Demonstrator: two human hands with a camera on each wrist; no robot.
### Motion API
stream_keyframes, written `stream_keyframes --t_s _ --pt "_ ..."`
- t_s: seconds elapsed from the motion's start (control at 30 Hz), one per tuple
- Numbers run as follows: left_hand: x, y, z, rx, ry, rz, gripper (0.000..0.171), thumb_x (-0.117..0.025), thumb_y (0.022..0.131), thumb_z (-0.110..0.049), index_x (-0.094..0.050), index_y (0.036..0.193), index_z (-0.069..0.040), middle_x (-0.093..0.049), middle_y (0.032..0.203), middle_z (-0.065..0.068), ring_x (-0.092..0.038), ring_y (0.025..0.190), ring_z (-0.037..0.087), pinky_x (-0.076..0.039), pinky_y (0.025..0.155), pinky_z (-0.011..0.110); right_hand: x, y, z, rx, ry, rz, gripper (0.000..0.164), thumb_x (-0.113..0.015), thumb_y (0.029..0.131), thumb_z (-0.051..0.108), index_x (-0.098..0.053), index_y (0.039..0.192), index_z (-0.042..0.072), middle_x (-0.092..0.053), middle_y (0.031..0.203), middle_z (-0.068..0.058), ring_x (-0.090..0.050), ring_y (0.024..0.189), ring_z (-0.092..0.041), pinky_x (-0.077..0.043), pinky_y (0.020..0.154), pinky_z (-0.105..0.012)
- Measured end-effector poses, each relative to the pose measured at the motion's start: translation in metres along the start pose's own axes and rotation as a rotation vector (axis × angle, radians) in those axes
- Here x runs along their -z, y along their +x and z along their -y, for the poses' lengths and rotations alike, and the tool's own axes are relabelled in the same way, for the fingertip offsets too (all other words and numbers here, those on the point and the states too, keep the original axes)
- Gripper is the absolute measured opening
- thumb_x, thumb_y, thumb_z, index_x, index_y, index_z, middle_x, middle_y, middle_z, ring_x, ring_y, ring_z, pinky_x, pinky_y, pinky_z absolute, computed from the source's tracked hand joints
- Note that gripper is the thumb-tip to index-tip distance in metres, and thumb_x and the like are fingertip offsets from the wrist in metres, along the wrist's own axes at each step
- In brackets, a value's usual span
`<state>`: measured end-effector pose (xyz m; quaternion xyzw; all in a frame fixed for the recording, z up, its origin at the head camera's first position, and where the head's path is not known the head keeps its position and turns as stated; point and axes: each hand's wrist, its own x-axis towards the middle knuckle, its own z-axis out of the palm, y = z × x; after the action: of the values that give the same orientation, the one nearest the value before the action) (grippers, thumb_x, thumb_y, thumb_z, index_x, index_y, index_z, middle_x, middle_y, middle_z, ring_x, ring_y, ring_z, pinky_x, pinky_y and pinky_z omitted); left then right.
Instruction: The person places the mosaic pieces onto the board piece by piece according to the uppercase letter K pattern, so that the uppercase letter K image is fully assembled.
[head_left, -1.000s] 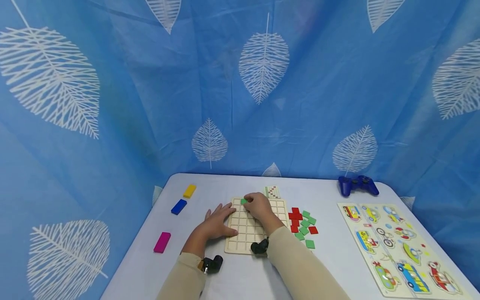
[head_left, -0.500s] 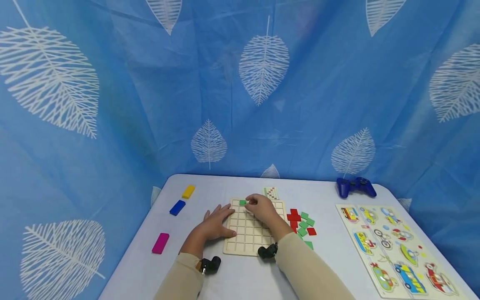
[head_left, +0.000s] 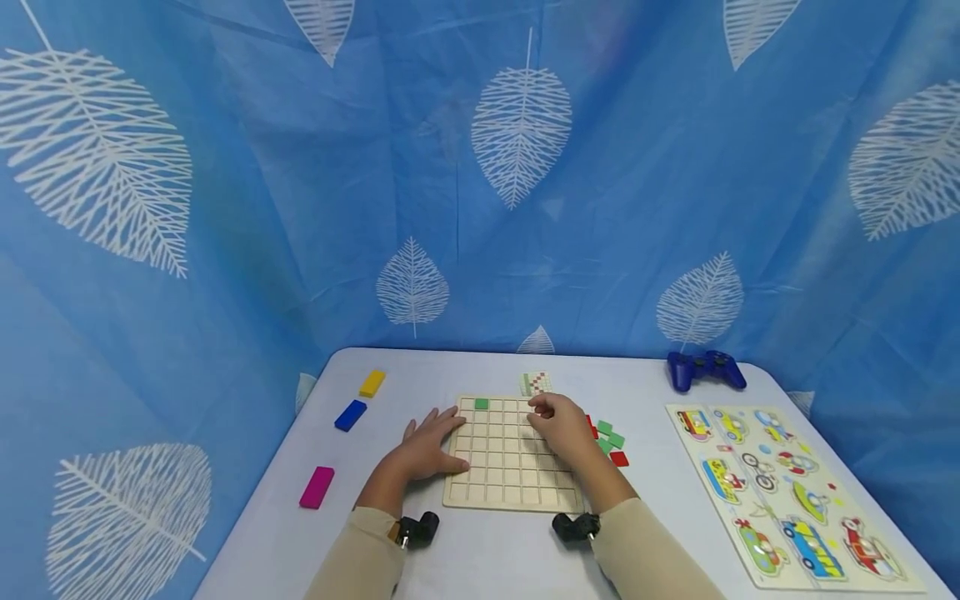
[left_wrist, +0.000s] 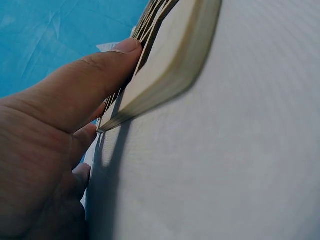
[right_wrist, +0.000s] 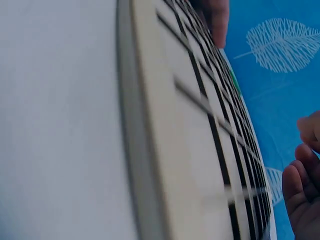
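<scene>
A wooden grid board (head_left: 491,475) lies flat on the white table. One green square tile (head_left: 482,403) sits in a cell of its far row, near the left corner. My left hand (head_left: 422,450) rests at the board's left edge, fingers spread; in the left wrist view its thumb (left_wrist: 95,75) lies on the board's rim. Over the right part of the board hovers my right hand (head_left: 562,429). Its fingers (right_wrist: 302,175) are loosely bent, with nothing seen between them. Loose green tiles (head_left: 616,440) and red tiles (head_left: 618,458) lie just right of it, partly hidden by that arm.
A small patterned card (head_left: 536,383) lies behind the board. Yellow (head_left: 372,383), blue (head_left: 350,415) and magenta (head_left: 317,487) blocks lie at the left. A vehicle puzzle board (head_left: 787,500) and a blue game controller (head_left: 705,371) are at the right. A leaf-print curtain (head_left: 450,167) hangs behind.
My right hand has moved away from the green tile, rightward across the board toward the loose tiles. The green tile stays in its cell. My left hand has kept its place at the board's edge.
</scene>
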<state>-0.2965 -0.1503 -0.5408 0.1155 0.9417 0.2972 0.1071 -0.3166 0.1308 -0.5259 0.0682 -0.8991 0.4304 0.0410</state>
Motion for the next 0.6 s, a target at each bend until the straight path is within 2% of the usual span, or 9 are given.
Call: stream_keyframes --t_s 0.13,0.33,0.53,0.6 --pt "0.000 0.001 0.002 -0.012 0.003 0.002 0.090 -0.088 0.081 -0.049 -0.048 0.158 -0.024 -0.029 0.173 0.001 -0.011 0.163 0.034 0.000 0.128 0.067 0.016 -0.007 -0.008 -0.031 -0.034 -0.024 0.027 -0.074 0.097 0.017 -0.073 0.123 0.009 -0.068 0.107 -0.004 -0.063 0.100 -0.020 -0.055 0.087 -0.042" --pt "0.002 0.002 0.002 -0.010 -0.003 -0.007 0.090 -0.088 0.081 -0.048 -0.049 0.157 -0.023 -0.029 0.173 0.001 -0.011 0.163 0.034 0.001 0.128 0.066 0.042 -0.014 -0.023 -0.079 -0.078 -0.017 0.030 -0.073 0.098 0.021 -0.071 0.126 0.009 -0.068 0.114 -0.007 -0.061 0.104 -0.024 -0.055 0.092 -0.044" --pt "-0.001 0.002 0.002 -0.017 -0.006 0.002 0.091 -0.088 0.080 -0.049 -0.049 0.157 -0.023 -0.029 0.173 0.002 -0.012 0.163 0.035 0.001 0.128 0.066 0.069 -0.020 -0.044 -0.154 -0.146 -0.019 0.032 -0.073 0.098 0.021 -0.070 0.127 0.009 -0.067 0.118 -0.011 -0.062 0.106 -0.027 -0.057 0.094 -0.047" --pt "0.000 0.000 0.002 -0.019 -0.008 0.002 0.090 -0.088 0.080 -0.048 -0.049 0.157 -0.022 -0.029 0.173 0.002 -0.012 0.163 0.035 0.001 0.128 0.066 0.077 -0.022 -0.052 -0.153 -0.176 -0.013 0.033 -0.073 0.098 0.021 -0.070 0.128 0.008 -0.067 0.119 -0.013 -0.063 0.107 -0.028 -0.058 0.094 -0.049"
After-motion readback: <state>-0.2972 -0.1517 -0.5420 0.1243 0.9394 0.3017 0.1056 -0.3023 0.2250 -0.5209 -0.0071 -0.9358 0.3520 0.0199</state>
